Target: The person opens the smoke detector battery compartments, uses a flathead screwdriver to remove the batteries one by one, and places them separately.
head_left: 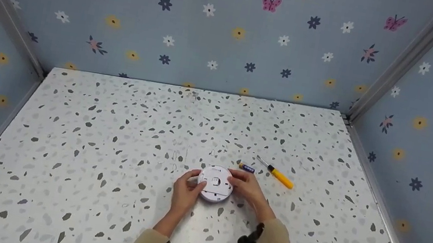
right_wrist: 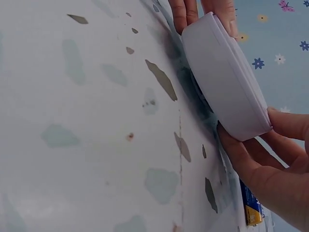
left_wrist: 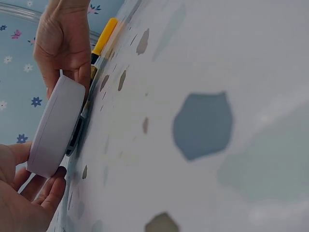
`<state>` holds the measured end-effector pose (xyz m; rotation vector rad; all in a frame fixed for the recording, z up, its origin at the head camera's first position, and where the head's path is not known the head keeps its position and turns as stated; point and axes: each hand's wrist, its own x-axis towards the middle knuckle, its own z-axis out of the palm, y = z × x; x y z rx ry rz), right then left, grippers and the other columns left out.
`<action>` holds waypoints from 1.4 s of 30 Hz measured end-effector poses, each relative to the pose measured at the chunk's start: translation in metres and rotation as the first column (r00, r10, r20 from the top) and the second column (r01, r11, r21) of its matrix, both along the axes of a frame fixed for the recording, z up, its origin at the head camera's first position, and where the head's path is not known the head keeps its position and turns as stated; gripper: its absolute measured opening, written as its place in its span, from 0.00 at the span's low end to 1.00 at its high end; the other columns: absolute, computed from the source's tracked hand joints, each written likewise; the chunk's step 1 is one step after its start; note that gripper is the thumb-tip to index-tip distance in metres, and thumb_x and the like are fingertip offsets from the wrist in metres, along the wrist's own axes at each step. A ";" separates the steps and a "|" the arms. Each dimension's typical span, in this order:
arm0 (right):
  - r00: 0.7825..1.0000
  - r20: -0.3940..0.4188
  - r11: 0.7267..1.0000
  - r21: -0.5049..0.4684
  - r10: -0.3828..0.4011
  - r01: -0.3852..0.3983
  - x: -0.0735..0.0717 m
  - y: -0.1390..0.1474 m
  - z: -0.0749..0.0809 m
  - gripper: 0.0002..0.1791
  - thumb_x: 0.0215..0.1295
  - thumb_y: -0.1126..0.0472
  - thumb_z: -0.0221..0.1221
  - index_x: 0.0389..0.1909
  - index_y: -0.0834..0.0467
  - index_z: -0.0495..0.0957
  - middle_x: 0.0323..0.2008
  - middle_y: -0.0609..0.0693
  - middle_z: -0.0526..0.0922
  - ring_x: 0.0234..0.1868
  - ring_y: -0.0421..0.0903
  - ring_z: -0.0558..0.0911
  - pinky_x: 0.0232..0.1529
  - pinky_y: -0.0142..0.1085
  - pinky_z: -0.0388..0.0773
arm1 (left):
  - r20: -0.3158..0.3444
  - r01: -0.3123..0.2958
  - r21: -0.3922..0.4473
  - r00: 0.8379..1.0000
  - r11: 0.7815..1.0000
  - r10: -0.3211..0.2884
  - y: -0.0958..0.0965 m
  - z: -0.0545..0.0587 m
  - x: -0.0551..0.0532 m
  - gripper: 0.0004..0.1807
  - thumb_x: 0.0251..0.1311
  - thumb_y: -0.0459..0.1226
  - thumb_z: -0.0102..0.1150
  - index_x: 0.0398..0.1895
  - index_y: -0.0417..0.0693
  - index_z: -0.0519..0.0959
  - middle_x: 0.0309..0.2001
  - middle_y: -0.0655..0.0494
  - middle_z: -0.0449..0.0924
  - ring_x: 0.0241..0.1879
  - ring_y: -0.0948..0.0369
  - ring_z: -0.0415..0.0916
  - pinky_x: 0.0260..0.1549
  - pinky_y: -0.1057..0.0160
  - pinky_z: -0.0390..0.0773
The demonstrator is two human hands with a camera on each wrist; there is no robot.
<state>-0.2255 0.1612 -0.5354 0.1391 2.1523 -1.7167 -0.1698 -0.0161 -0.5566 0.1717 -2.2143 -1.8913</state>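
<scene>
A round white smoke detector (head_left: 214, 190) is held between both hands low in the middle of the head view, its slotted flat back facing up. My left hand (head_left: 185, 192) grips its left edge, thumb on the upper face and fingers underneath. On the opposite edge, my right hand (head_left: 250, 189) pinches the rim the same way. Both wrist views show the smooth side wall of the detector (left_wrist: 58, 125) tilted close over the tabletop. Just beyond the right hand lies a blue and gold battery (head_left: 247, 168), also visible in the right wrist view.
To the right of the battery lies a screwdriver (head_left: 280, 177) with a yellow and black handle, its metal tip pointing away to the left. The speckled white table (head_left: 101, 190) is bordered at the back and sides by blue patterned panels (head_left: 196, 27).
</scene>
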 end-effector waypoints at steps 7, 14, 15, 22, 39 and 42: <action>1.000 -0.017 1.000 -0.006 0.008 -0.008 0.000 0.000 -0.003 0.21 0.58 0.64 0.56 0.53 0.65 0.71 0.50 0.58 0.74 0.44 0.43 0.75 0.44 0.35 0.73 | 0.035 -0.005 -0.032 0.999 0.999 0.006 0.000 0.004 0.000 0.17 0.48 0.29 0.62 0.45 0.37 0.75 0.43 0.45 0.76 0.26 0.59 0.76 0.25 0.69 0.75; 1.000 -0.019 1.000 0.027 0.012 -0.011 0.001 0.000 -0.002 0.21 0.58 0.62 0.57 0.53 0.62 0.71 0.51 0.56 0.74 0.48 0.45 0.74 0.48 0.36 0.71 | 0.042 0.024 -0.025 0.999 0.999 -0.022 -0.002 0.005 -0.001 0.18 0.48 0.30 0.62 0.45 0.37 0.75 0.44 0.44 0.76 0.28 0.57 0.76 0.26 0.69 0.75; 1.000 -0.020 1.000 0.029 0.011 -0.011 0.001 0.001 -0.002 0.21 0.57 0.62 0.57 0.53 0.61 0.71 0.51 0.56 0.74 0.48 0.46 0.74 0.47 0.36 0.71 | 0.041 0.027 -0.025 0.999 0.999 -0.026 -0.002 0.005 -0.001 0.18 0.48 0.29 0.62 0.45 0.36 0.75 0.44 0.44 0.76 0.28 0.57 0.76 0.26 0.69 0.75; 0.998 -0.056 0.999 0.012 0.040 -0.039 0.004 0.005 0.000 0.23 0.55 0.61 0.60 0.53 0.61 0.71 0.50 0.57 0.74 0.46 0.48 0.75 0.43 0.36 0.74 | 0.053 0.047 0.010 0.997 0.999 -0.047 -0.004 0.008 -0.002 0.19 0.47 0.29 0.62 0.45 0.37 0.75 0.45 0.44 0.76 0.29 0.56 0.76 0.28 0.68 0.75; 0.967 -0.218 0.988 -0.050 0.129 -0.144 0.010 0.016 0.019 0.22 0.55 0.65 0.59 0.52 0.65 0.71 0.50 0.58 0.74 0.48 0.49 0.74 0.46 0.37 0.72 | 0.004 0.113 0.050 0.994 0.992 -0.114 -0.007 0.014 -0.008 0.23 0.42 0.24 0.63 0.46 0.27 0.72 0.42 0.37 0.75 0.36 0.49 0.76 0.36 0.62 0.76; 0.966 -0.228 0.991 -0.016 0.124 -0.131 0.006 0.017 0.014 0.22 0.53 0.63 0.61 0.52 0.60 0.73 0.50 0.55 0.74 0.48 0.48 0.74 0.49 0.39 0.70 | 0.003 0.119 0.038 0.993 0.992 -0.119 -0.008 0.016 -0.009 0.24 0.41 0.23 0.64 0.46 0.26 0.72 0.42 0.37 0.75 0.37 0.49 0.76 0.37 0.61 0.76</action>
